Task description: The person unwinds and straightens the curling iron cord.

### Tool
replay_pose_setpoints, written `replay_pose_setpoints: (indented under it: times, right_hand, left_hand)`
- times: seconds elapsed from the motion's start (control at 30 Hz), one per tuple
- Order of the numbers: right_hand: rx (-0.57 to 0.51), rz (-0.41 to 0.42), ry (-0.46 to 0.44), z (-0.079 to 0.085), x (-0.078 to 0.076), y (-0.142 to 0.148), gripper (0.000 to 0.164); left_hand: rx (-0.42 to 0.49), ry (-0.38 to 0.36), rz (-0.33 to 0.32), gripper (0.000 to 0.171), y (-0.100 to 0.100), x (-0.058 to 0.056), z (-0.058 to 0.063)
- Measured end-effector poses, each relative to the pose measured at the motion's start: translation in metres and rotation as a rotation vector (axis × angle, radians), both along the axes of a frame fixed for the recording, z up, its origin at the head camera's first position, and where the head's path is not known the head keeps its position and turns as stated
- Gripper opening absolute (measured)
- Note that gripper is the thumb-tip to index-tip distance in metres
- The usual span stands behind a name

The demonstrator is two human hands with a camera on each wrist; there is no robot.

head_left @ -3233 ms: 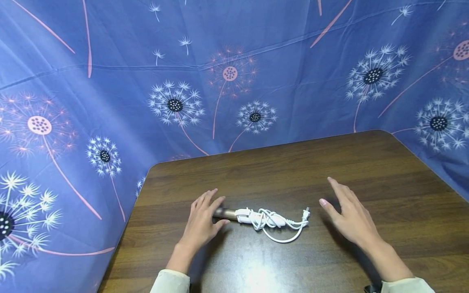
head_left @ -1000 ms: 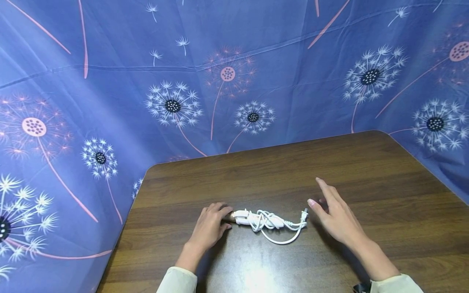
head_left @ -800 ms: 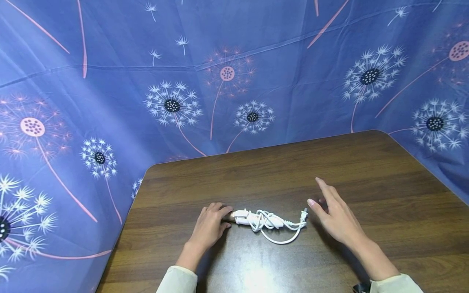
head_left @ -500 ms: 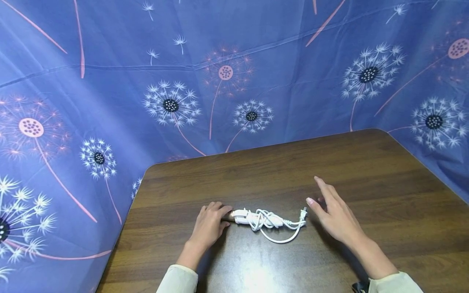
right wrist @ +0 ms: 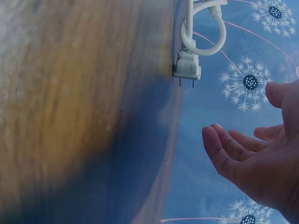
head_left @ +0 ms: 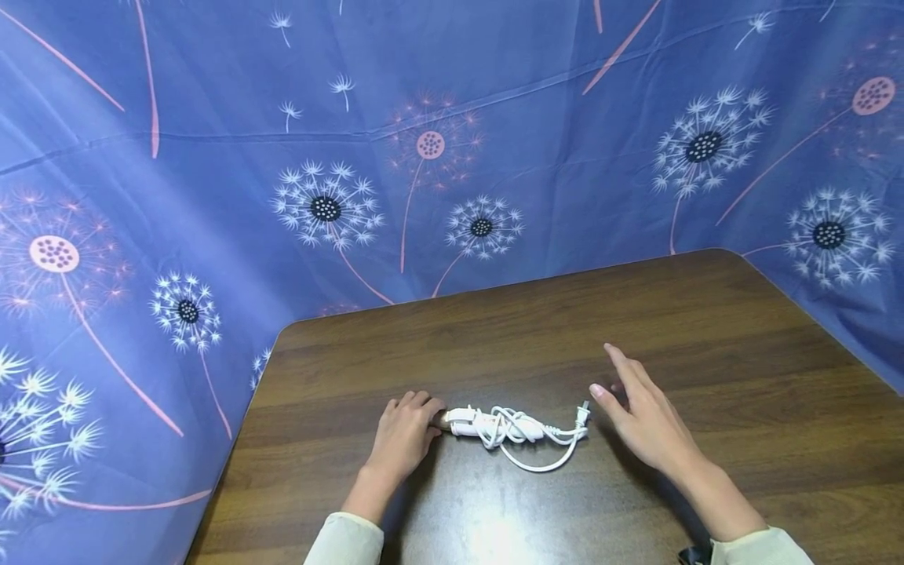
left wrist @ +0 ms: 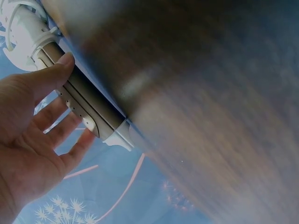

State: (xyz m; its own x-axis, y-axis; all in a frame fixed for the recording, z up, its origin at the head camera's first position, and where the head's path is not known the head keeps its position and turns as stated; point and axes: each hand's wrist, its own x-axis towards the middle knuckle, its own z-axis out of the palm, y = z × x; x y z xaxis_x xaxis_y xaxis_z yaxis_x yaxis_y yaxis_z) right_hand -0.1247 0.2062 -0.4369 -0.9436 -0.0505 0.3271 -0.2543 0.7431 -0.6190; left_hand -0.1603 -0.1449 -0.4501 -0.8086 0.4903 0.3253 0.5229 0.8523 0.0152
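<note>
A hair straightener (head_left: 487, 425) with a white handle lies on the wooden table, its white cord (head_left: 538, 468) wound loosely round the handle. My left hand (head_left: 400, 435) grips the bronze barrel (left wrist: 88, 95), thumb on one side and fingers on the other. The left wrist view shows the barrel's row of small holes and its white tip (left wrist: 120, 136); in the head view my hand covers most of it. My right hand (head_left: 653, 424) hovers with fingers extended and holds nothing. Just left of its thumb is the two-prong plug (right wrist: 188, 66), prongs pointing away from the handle.
The brown table (head_left: 565, 329) has rounded far corners. Behind it and to both sides hangs a blue cloth (head_left: 551, 118) printed with dandelions. A dark band (head_left: 695, 554) shows at my right wrist.
Since the earliest frame, my left hand has shifted right and closed from spread fingers to a grip on the barrel. My right hand has moved slightly left. The straightener stays in place.
</note>
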Motion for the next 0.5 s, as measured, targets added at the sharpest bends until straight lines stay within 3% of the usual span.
replay_pose_setpoints:
  times: [0.5]
  right_hand:
    - [-0.005,-0.007,0.014,-0.0015,-0.0011,-0.0019,0.064]
  left_hand:
    - [-0.043,0.079,0.010,0.038,-0.0002,0.0020,-0.0018]
